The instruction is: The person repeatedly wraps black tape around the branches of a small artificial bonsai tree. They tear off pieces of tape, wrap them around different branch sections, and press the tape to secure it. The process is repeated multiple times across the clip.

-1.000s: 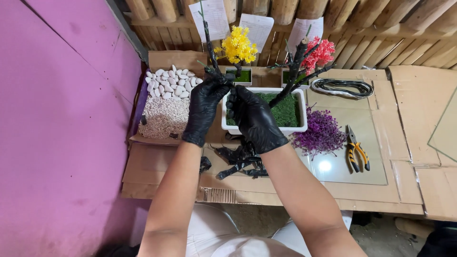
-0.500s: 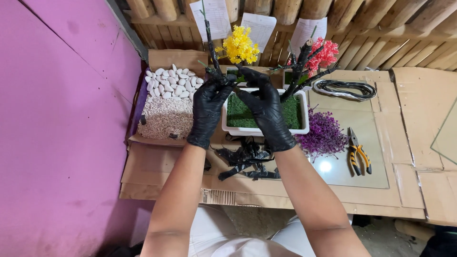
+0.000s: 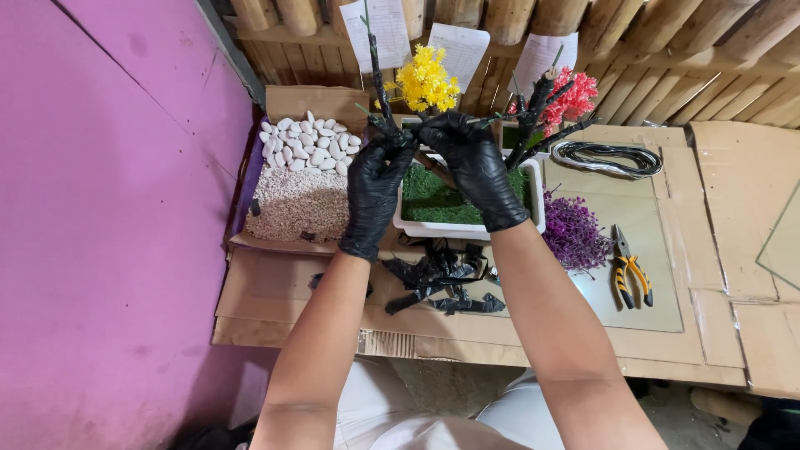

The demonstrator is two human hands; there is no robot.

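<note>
Your left hand [image 3: 372, 193] and right hand [image 3: 477, 167], both in black gloves, are pinched together on a thin green stem [image 3: 442, 127] held level between them, above the white tray [image 3: 467, 227] of green moss. Just above the grip stands the yellow flower cluster [image 3: 426, 78]; to its right, the dark branch [image 3: 533, 125] with red blossoms. Too much bending force may snap the stem. A slip could knock the branch over.
</note>
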